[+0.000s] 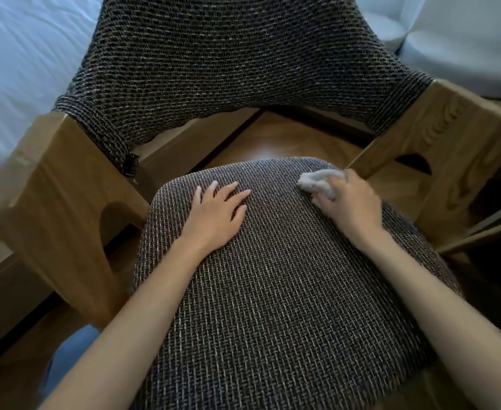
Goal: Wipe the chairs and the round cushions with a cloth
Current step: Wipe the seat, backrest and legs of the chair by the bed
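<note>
coarse-woven chair seat (pixel 272 291) looks firm and grippy; the left grip (pixel 218 208) lies spread flat on it, while the right grip (pixel 351 199) bunches the soft, light cloth (pixel 317 182) at its far right corner, probably best held wadded.

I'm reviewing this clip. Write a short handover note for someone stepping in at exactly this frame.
Hands: the left hand lies flat with fingers spread on the woven seat cushion. The right hand grips the bunched pale cloth and holds it against the cushion's far right corner.
Done: the seat wipe is under way. How much is covered cannot be told from the frame.
Left: probably the rest of the seat, the woven backrest and the wooden arms. No separate round cushions are in view.
</note>
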Demonstrator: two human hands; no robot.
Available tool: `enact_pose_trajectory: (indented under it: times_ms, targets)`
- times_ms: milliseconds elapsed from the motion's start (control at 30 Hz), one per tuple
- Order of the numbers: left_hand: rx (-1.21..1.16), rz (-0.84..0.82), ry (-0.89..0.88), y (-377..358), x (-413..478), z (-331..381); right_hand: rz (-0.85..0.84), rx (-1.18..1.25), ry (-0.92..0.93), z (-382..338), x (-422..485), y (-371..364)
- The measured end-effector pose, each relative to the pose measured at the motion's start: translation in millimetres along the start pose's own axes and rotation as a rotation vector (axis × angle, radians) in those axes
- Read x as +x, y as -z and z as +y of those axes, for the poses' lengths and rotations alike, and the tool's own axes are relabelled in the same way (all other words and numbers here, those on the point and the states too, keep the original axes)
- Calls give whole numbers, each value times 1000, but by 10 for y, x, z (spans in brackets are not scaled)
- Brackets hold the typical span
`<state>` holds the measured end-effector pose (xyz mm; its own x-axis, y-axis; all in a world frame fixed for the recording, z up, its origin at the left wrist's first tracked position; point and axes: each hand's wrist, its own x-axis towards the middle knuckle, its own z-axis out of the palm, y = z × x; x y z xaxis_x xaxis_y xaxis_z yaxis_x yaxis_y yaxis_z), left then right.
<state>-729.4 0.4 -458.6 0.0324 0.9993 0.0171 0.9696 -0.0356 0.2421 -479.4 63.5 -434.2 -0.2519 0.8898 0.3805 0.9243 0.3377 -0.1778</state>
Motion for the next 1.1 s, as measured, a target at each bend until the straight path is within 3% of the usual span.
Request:
enact_pose_trajectory:
  times_ms: [167, 300, 567, 833, 1000, 1100]
  targets:
    - [11, -30, -41, -86, -171, 296, -63, 255, -6, 406, 184, 203]
    - [45, -81, -60, -146, -186, 497, -82, 48, 53, 346, -203, 308]
    - [34, -62, 12, -249, -13, 924, 41, 99, 79, 656, -1082, 700]
    - [22, -4, -13, -331, 23, 952, -87, 103, 106, 473, -72, 255]
    - [18, 31, -12, -369, 43, 923, -84, 128, 135, 260, 746, -178]
    - [17, 39, -8, -374, 46, 915, -221, 138, 129, 210, 1028, -355]
